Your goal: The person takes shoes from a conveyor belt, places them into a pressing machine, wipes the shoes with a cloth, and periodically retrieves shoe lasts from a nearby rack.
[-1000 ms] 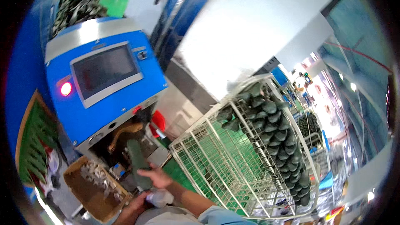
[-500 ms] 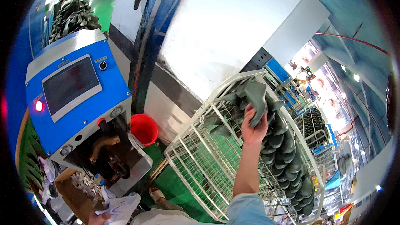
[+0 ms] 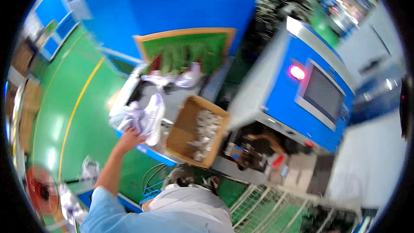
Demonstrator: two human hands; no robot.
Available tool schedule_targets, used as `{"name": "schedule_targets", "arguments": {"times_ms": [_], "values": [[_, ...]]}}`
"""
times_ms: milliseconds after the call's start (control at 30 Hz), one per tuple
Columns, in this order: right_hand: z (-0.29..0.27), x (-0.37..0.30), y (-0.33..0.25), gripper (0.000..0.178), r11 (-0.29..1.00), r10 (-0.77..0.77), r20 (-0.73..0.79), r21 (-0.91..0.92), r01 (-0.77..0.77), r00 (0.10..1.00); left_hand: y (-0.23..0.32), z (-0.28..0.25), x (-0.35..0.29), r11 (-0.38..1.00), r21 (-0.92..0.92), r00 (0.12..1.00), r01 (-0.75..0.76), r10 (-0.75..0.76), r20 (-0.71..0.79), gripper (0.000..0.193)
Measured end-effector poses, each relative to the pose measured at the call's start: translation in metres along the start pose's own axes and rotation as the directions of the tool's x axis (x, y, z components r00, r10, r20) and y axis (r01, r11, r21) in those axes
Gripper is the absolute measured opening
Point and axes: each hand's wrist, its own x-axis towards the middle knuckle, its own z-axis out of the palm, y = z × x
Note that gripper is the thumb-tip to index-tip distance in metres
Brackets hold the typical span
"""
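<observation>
My left hand [image 3: 129, 138] reaches out from a light blue sleeve to a pile of white shoes on a small table [image 3: 142, 89]. Its fingers close around the lower end of one white shoe [image 3: 154, 117], which stands tilted on the pile. Another white shoe [image 3: 187, 77] lies farther back on the same table. The picture is blurred, so the grip is only roughly visible. My right hand is out of the picture.
A cardboard box [image 3: 181, 134] of small white pieces sits right of the shoes. Beyond it stands a blue machine [image 3: 284, 103] with a screen [image 3: 321, 96] and a red lamp [image 3: 296, 72]. A wire rack [image 3: 267, 207] is at lower right, a red fan [image 3: 41, 190] at lower left.
The view has swung left, away from the wire rack of dark shoe forms. My right hand, which was up at the rack, has left the picture. My left hand now grips a white shoe.
</observation>
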Motion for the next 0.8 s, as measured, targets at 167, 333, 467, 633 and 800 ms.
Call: {"name": "schedule_targets", "arguments": {"times_ms": [167, 333, 467, 633, 800], "values": [[-0.091, 0.103, -0.242, 0.020, -0.710, -0.114, 0.984, 0.018, -0.704, 0.140, -0.043, 0.063, 0.015, 0.924, 0.105, 0.915, 0.367, -0.338, -0.222, 0.046], [-0.151, 0.144, -0.367, 0.016, -0.333, -0.333, 0.719, 0.515, -0.790, 0.610, -0.059, 0.045, -0.058, 0.979, -0.032, 0.916, 0.201, -0.199, -0.349, 0.050], [-0.213, 0.203, -0.427, 0.020, -0.203, -0.382, 0.200, 0.934, -0.293, 0.902, -0.080, 0.048, -0.168, 0.933, -0.258, 0.943, 0.252, -0.297, -0.152, 0.050], [-0.230, 0.223, -0.474, 0.024, -0.176, -0.657, 0.277, 0.848, -0.500, 0.701, -0.119, 0.098, -0.396, 0.720, -0.318, 0.675, 0.617, -0.692, -0.257, 0.043], [-0.269, 0.228, -0.500, 0.024, -0.286, -0.733, -0.132, 0.950, -0.127, 0.668, -0.141, 0.193, -0.649, -0.279, -0.498, -0.538, 0.821, -0.668, -0.514, 0.024]]}}
